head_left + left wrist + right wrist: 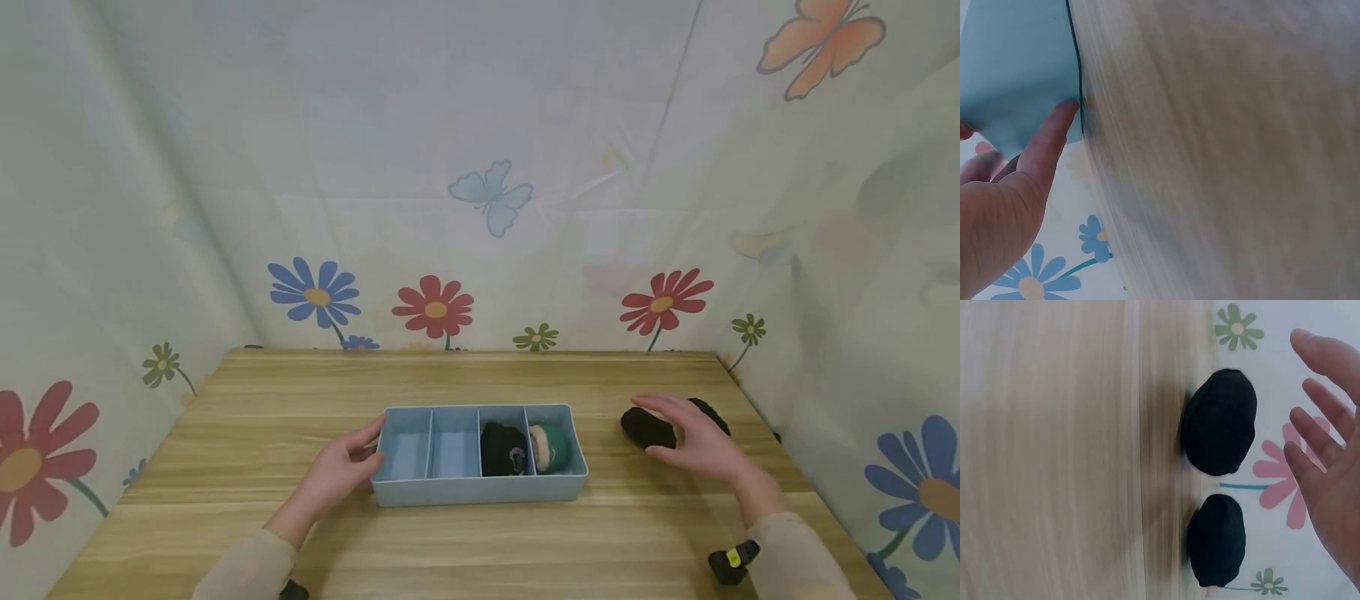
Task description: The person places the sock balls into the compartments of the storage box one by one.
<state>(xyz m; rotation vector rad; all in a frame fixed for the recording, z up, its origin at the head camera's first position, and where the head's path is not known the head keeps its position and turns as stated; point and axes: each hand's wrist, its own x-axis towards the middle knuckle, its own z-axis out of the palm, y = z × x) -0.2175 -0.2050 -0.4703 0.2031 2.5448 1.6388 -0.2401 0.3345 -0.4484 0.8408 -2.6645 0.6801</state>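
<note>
A light blue box (480, 492) with several compartments stands on the table. My left hand (341, 468) rests against its left end, and one extended finger (1047, 144) touches the box wall in the left wrist view. A black cloth bundle with a grey mark (501, 448) lies in the third compartment from the left; a green and cream bundle (551, 448) fills the rightmost. To the right, my right hand (697, 437) hovers with fingers spread around a black oval bundle (1221, 422). Another black oval bundle (1216, 540) lies close by, partly hidden behind the hand in the head view.
The wooden table (480, 550) reaches back to a white curtain (360, 125) printed with flowers and butterflies, which also hangs along both sides. The two left compartments (405, 442) of the box hold nothing. A black wrist camera (729, 562) sits at the right sleeve.
</note>
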